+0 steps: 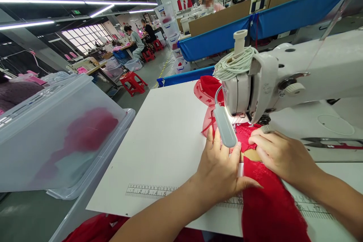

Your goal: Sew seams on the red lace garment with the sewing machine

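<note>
A white sewing machine [272, 79] stands on the right, a small grey lamp [226, 126] hanging in front of its needle area. Red lace fabric [270, 196] runs from under the needle area down over the table's front edge. My left hand [217, 166] lies flat with fingers stretched, at the fabric's left side just below the lamp. To the right of the needle, my right hand [278, 151] has its bent fingers closed on the fabric edge. Sheer red pieces [208, 90] lie behind the lamp, partly hidden by the machine head.
A white sewing table [153, 132] carries a printed ruler scale [150, 191]. Scissors [334, 143] rest on the machine bed at right. A translucent plastic bin [56, 132] with red cloth inside stands left. Blue cloth [215, 38] hangs behind; people sit at other machines farther back.
</note>
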### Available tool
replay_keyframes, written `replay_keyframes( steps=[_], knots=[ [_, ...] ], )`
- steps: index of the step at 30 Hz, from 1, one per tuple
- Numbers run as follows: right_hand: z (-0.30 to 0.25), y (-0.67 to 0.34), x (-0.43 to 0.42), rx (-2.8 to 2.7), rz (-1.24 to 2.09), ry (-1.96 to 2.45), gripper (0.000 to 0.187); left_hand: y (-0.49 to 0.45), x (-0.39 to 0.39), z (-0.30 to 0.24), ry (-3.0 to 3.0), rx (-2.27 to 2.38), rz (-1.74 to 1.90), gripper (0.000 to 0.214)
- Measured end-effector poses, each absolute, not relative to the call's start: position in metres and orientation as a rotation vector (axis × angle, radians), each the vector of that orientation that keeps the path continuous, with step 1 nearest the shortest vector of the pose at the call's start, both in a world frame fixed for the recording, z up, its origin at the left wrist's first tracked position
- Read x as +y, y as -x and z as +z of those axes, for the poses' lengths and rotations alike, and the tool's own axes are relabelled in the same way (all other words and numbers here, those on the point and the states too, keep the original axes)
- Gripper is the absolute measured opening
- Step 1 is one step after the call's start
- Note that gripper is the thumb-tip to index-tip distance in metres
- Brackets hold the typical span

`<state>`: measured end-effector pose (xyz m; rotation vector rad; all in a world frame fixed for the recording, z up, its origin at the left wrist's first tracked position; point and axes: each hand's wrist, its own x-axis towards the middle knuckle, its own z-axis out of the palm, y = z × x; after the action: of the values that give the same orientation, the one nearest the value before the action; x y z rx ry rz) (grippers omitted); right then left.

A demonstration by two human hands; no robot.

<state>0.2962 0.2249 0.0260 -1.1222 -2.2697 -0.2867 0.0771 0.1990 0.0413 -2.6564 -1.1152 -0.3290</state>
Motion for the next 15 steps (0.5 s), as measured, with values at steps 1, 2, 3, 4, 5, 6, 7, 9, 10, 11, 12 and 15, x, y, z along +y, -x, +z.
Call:
replay_keyframes(
  steps=[1, 2, 3, 4, 5, 6, 7, 9, 10, 11, 12, 15],
  knots=[
    [0.0261, -0.2958, 0.2251, -2.263, -0.281, 1.124, 0.028, -0.0771, 0.1992, 0.041, 2.653, -1.118, -0.325, 0.091],
    [0.0262, -0.2953, 0.2252, -2.254, -0.277, 1.123, 0.027, -0.0771, 0.1994, 0.0406, 2.651, -1.12, -0.326, 0.091],
    [0.0263, -0.2949, 0.2253, -2.243, -0.278, 1.119, 0.027, -0.0771, 0.1996, 0.0403, 2.653, -1.117, -0.331, 0.09],
    [0.0262, -0.2944, 0.2254, -2.234, -0.282, 1.117, 0.026, -0.0771, 0.1998, 0.0401, 2.656, -1.116, -0.336, 0.09],
    [0.026, -0.2939, 0.2254, -2.226, -0.288, 1.117, 0.026, -0.077, 0.2001, 0.0401, 2.66, -1.115, -0.34, 0.09],
    [0.0258, -0.2935, 0.2254, -2.222, -0.293, 1.122, 0.026, -0.0769, 0.2005, 0.0403, 2.663, -1.116, -0.34, 0.09],
    [0.0255, -0.2929, 0.2255, -2.218, -0.299, 1.128, 0.026, -0.0768, 0.201, 0.0408, 2.666, -1.118, -0.338, 0.089],
    [0.025, -0.2918, 0.2256, -2.212, -0.302, 1.138, 0.026, -0.0767, 0.2025, 0.0419, 2.673, -1.119, -0.339, 0.088],
    [0.025, -0.2912, 0.2257, -2.208, -0.305, 1.142, 0.027, -0.0768, 0.2035, 0.0425, 2.678, -1.115, -0.349, 0.087],
    [0.0251, -0.2907, 0.2257, -2.203, -0.311, 1.144, 0.027, -0.077, 0.2045, 0.0429, 2.686, -1.099, -0.37, 0.086],
    [0.0253, -0.2903, 0.2257, -2.201, -0.32, 1.146, 0.028, -0.0773, 0.2057, 0.0432, 2.693, -1.08, -0.401, 0.087],
    [0.0264, -0.2901, 0.2254, -2.207, -0.33, 1.145, 0.029, -0.0791, 0.2086, 0.0432, 2.712, -1.023, -0.515, 0.089]
  ],
)
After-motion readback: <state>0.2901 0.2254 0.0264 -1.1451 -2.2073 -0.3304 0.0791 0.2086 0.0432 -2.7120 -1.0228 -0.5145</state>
